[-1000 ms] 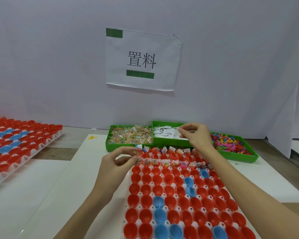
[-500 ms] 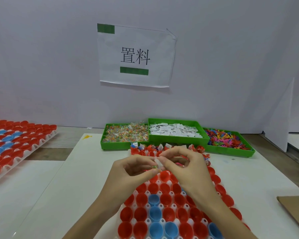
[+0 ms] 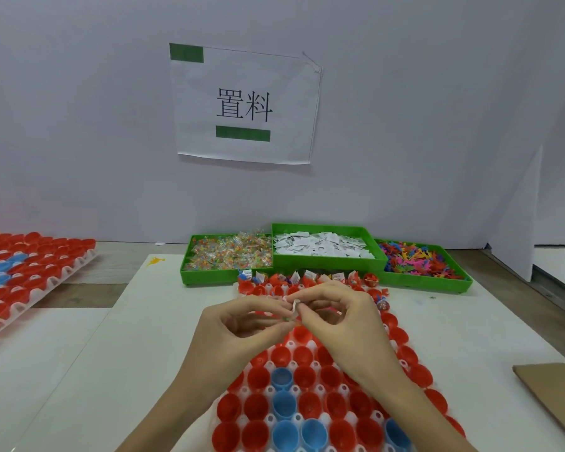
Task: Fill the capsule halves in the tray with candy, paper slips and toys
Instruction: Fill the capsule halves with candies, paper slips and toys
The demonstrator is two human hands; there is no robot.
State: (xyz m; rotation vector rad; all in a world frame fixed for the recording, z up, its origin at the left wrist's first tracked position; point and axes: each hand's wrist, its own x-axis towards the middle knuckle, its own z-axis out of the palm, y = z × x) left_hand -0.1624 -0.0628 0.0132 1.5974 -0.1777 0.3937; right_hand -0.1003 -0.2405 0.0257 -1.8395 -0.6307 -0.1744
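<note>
Two hands pinching one small paper slip above a tray of capsule halves.

The paper slip is pinched between the fingertips of the left hand and the right hand, held over the far rows of the tray of red and blue capsule halves. Beyond the hands, three green bins are set side by side: candy, paper slips and toys. On the wall above, a sheet printed "置料" is seen.
</note>
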